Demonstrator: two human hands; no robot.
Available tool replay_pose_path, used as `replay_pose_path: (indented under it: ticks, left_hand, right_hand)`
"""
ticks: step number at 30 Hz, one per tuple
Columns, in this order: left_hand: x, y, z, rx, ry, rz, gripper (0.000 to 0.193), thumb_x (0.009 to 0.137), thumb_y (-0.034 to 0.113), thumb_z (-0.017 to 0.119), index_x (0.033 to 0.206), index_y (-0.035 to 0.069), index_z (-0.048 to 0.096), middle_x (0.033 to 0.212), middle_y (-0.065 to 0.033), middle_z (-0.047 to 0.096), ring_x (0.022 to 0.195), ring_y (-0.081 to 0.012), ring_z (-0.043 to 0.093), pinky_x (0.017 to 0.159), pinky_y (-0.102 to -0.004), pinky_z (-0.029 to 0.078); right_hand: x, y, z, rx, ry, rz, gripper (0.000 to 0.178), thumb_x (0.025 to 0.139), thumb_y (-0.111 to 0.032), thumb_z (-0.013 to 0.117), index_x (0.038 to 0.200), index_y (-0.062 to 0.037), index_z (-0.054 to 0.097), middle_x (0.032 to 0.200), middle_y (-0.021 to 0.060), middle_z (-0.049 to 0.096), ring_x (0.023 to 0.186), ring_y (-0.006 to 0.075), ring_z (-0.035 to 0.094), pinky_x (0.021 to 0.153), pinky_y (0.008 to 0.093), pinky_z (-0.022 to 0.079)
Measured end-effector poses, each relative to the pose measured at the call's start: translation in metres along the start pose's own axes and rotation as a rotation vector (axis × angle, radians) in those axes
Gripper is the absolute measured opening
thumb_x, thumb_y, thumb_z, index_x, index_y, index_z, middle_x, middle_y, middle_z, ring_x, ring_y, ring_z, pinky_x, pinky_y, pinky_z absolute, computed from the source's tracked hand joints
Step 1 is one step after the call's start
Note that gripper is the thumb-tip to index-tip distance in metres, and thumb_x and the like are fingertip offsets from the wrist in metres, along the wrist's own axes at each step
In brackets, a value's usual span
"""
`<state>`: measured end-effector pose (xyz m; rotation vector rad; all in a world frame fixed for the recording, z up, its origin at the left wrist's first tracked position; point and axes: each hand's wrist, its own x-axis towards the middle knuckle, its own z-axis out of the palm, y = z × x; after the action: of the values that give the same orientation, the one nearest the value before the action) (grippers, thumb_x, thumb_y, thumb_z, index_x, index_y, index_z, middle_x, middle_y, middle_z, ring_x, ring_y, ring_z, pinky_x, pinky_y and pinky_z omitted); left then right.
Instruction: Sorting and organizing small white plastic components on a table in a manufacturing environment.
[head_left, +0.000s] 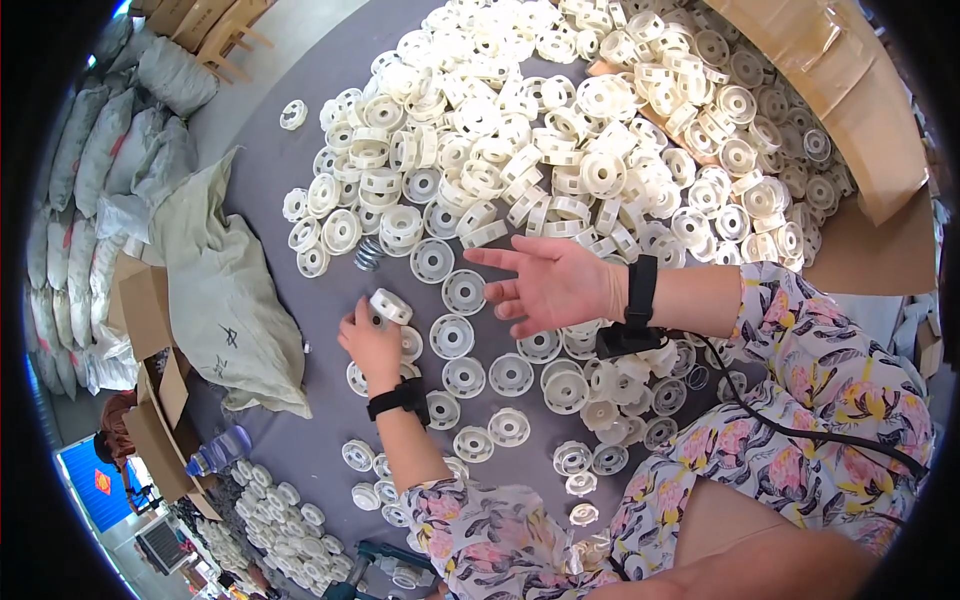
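My left hand (372, 342) has its fingers around a white round plastic part (393, 306), wheel-like and tilted on its side. My right hand (555, 284) is turned palm up with its fingers spread, and nothing lies in it. Beneath and beside its fingers, several white plastic wheels lie flat on the grey table, one of them a wheel (463, 292) near the fingertips. Just beyond my left hand sits a dark metal coil spring (369, 254). Both wrists wear black straps.
A large heap of white wheels (480, 140) covers the far side, spilling from a cardboard box (870, 110) at the right. More wheels (610, 400) are piled near my right forearm. At the left are a pale woven sack (225, 300), an open carton (150, 400) and stacked sacks (90, 200).
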<state>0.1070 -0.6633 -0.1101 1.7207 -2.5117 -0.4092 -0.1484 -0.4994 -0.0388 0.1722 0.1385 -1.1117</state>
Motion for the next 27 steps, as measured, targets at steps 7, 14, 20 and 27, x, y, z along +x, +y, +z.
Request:
replay_pose_path:
  ticks: [7, 14, 20, 27]
  left_hand:
    - [-0.002, 0.001, 0.013, -1.048, 0.184, -0.160, 0.053, 0.074, 0.009, 0.067, 0.124, 0.007, 0.048, 0.117, -0.0160, 0.047, 0.109, -0.0318, 0.049, 0.096, -0.0409, 0.039]
    - [-0.022, -0.034, 0.011, -0.325, 0.070, 0.068, 0.055, 0.072, 0.005, 0.065, 0.124, 0.003, 0.047, 0.135, -0.0194, 0.036, 0.123, -0.0373, 0.039, 0.103, -0.0446, 0.030]
    - [-0.042, 0.029, 0.008, -0.256, 0.204, 0.158, 0.062, 0.071, 0.014, 0.069, 0.128, 0.006, 0.046, 0.141, -0.0261, 0.028, 0.130, -0.0417, 0.030, 0.104, -0.0468, 0.028]
    - [-0.061, 0.094, 0.021, -0.040, -0.210, 0.526, 0.075, 0.075, 0.028, 0.068, 0.140, 0.015, 0.034, 0.142, -0.0220, 0.030, 0.134, -0.0386, 0.025, 0.106, -0.0549, 0.022]
  right_hand:
    - [0.002, -0.005, -0.016, -0.789, 0.340, 0.027, 0.041, 0.093, -0.037, 0.046, 0.127, -0.0134, 0.046, 0.102, 0.0062, 0.058, 0.090, 0.0194, 0.058, 0.076, 0.0362, 0.047]
    - [-0.012, -0.012, -0.012, -2.547, 0.408, -0.547, 0.044, 0.082, -0.026, 0.059, 0.122, -0.0103, 0.050, 0.113, 0.0094, 0.053, 0.117, 0.0254, 0.043, 0.093, 0.0491, 0.037]
    - [-0.015, -0.012, -0.045, -2.772, 0.765, -0.413, 0.060, 0.072, -0.029, 0.066, 0.129, -0.0171, 0.047, 0.140, 0.0166, 0.035, 0.136, 0.0339, 0.023, 0.102, 0.0659, 0.019]
    - [-0.010, 0.015, -0.053, -2.751, 0.269, -0.324, 0.052, 0.071, -0.025, 0.065, 0.120, -0.0142, 0.054, 0.136, 0.0090, 0.041, 0.135, 0.0299, 0.026, 0.104, 0.0606, 0.020]
